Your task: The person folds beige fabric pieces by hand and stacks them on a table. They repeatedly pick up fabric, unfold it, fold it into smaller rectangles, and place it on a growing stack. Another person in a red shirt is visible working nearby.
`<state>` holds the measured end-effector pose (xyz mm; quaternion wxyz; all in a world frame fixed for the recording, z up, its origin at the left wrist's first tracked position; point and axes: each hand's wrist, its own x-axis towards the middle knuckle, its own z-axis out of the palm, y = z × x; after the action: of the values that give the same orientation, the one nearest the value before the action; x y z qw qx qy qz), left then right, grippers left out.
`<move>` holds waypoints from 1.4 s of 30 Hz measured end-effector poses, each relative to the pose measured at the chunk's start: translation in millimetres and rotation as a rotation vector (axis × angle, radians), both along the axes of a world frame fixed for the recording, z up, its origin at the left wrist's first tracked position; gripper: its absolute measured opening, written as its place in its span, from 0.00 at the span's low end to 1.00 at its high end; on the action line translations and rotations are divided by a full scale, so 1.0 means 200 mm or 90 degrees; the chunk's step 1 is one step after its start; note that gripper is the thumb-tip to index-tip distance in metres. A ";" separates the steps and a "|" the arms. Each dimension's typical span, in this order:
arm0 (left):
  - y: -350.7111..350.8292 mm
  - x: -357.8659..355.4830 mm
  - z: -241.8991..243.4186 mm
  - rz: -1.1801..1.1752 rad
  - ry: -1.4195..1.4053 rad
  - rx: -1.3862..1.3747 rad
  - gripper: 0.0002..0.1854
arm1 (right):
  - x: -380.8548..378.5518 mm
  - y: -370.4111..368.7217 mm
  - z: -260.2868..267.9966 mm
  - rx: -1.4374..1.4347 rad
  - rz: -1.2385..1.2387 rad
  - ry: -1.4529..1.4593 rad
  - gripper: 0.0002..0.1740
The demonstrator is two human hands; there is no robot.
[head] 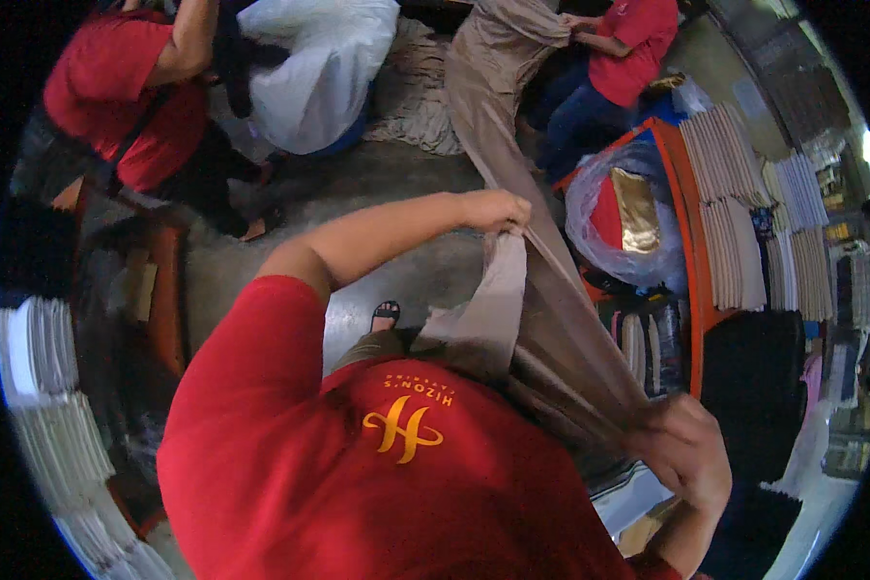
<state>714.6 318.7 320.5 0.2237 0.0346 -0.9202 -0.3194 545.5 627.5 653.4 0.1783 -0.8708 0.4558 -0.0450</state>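
Observation:
A long tan-brown cloth (565,312) stretches in folds from the far side of the room down to my body. My left hand (504,211), arm reaching across in front of me, pinches its edge in closed fingers. From that grip hangs a paler flap of fabric (504,290). My right hand (685,449), slightly blurred, grips the cloth lower down on the right. The fabric is drawn taut between a co-worker's hands (571,27) at the far end and my right hand.
Folded linens (732,246) fill an orange-edged shelf (685,239) on the right. Beside it sits a clear plastic bag (587,217) with red and gold fabric. A bin with a white plastic liner (312,80) and heaped cloth (413,94) stand ahead. Another person (138,101) is at left.

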 end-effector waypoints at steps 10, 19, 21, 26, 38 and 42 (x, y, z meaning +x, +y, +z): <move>-0.18 -0.39 -0.34 -0.051 0.076 0.181 0.03 | 0.18 0.04 0.24 -0.131 -0.192 -0.111 0.08; 0.59 -0.51 -0.10 -0.240 0.136 0.327 0.11 | 0.02 -0.15 0.07 0.161 -0.098 -0.158 0.18; 0.66 -0.51 -0.12 -0.231 0.087 0.354 0.13 | -0.01 -0.12 0.05 0.146 -0.141 -0.168 0.16; 0.67 -0.49 -0.33 -0.208 -0.016 0.470 0.12 | -0.14 0.00 0.06 0.161 -0.154 -0.147 0.22; 0.81 -0.66 -0.60 -0.056 0.155 0.304 0.02 | -0.17 0.58 0.22 -0.009 -0.245 -0.143 0.15; 0.94 -0.72 -0.39 0.011 0.222 0.287 0.03 | -0.09 0.71 0.08 -0.184 -0.299 -0.229 0.10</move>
<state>570.6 507.5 242.0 0.3681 0.0360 -0.7734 -0.5148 526.8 768.8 669.1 0.1151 -0.7365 0.5941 -0.3022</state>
